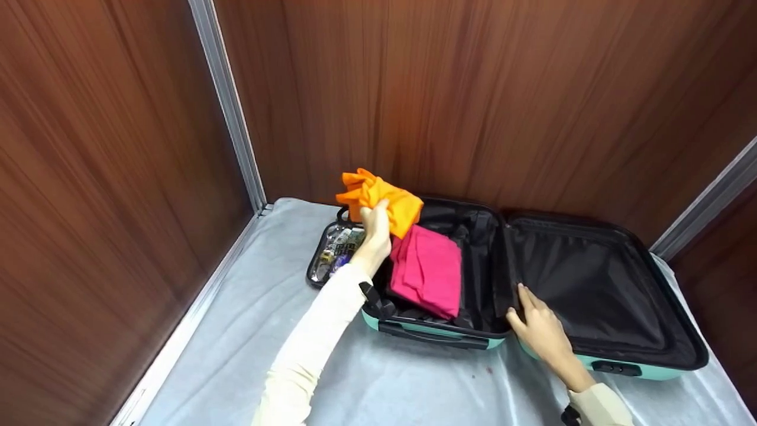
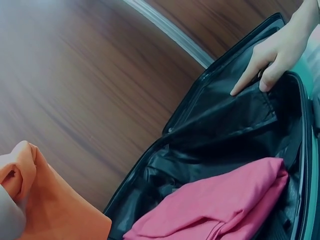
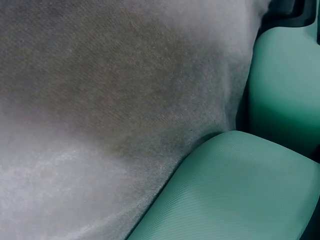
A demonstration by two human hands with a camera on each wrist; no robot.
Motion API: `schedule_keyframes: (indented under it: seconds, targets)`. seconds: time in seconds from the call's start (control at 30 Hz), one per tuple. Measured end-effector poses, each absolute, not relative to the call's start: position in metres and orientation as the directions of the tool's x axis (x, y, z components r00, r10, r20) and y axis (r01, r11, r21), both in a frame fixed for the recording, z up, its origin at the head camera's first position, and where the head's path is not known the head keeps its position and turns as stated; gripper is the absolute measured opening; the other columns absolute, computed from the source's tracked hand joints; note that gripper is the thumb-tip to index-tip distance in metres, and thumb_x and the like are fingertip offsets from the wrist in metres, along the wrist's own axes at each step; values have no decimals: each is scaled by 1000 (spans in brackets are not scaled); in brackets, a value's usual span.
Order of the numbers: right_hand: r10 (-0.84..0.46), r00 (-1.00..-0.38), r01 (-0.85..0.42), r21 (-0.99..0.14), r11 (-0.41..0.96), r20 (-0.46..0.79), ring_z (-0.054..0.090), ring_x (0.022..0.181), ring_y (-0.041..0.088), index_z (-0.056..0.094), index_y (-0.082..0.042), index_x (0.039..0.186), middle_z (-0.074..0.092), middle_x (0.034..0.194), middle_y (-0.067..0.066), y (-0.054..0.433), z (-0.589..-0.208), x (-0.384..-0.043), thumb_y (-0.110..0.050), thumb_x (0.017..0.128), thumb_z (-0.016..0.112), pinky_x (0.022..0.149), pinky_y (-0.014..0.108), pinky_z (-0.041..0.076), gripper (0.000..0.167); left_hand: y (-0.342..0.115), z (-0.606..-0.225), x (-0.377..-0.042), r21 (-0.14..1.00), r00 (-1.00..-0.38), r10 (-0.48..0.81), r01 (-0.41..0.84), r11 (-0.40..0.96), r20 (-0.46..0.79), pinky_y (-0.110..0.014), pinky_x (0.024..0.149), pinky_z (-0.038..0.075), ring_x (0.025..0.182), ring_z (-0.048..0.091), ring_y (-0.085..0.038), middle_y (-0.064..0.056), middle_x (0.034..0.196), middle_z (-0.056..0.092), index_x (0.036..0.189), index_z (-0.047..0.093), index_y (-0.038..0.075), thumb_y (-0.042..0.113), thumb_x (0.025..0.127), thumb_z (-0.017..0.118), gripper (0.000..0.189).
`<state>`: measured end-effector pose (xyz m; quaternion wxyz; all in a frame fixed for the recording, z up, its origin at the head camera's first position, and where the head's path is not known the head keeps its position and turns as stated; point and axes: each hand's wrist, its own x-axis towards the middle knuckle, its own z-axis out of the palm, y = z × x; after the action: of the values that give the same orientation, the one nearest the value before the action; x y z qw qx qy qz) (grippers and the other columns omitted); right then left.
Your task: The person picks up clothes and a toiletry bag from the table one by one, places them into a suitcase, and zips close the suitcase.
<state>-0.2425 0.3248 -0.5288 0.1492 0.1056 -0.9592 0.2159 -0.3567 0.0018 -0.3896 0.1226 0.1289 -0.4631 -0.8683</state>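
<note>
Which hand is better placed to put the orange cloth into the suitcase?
Probably the left hand: it holds the orange cloth; the right hand is away from it, at the middle of the suitcase.

Left arm (image 1: 319, 331): sleeved, extending forward from near side of suitcase (image 1: 591, 284), slanting toward its left end. Left hand (image 1: 376, 229): hovering above suitcase's left rim; thumb and fingers gripping, fingertips partly hidden. Right arm (image 1: 594, 399): slanting forward and leftward from suitcase's near side; cuff ending short of hand, leaving wrist bare. Right hand (image 1: 543, 328): resting back-up at near end of junction between suitcase halves; index finger (image 2: 247, 77) extending, thumb (image 2: 271, 76) spreading apart from it.
</note>
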Motion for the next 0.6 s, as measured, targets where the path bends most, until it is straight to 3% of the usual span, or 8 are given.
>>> schedule_keyframes:
  seconds: [0.3,0.6]
  targets:
    - [-130,-934,-260,-384,886,332,48,121,54,35,8,148,41,144,33,325,-529,-241,-25,101,52,96,64,41,60,23,-385,-355,827,-957,-280,95,-554,-77,-23,59,41,67,45,-12,-2,80,45,119,46,-1,1,95,51,24]
    - [-126,-926,-264,-373,890,355,49,119,54,37,8,147,43,143,33,324,-529,-242,-24,100,53,93,64,43,59,34,-389,-356,842,-969,-240,82,-533,-57,-21,50,37,55,41,-9,-1,69,43,105,47,5,0,94,52,13]
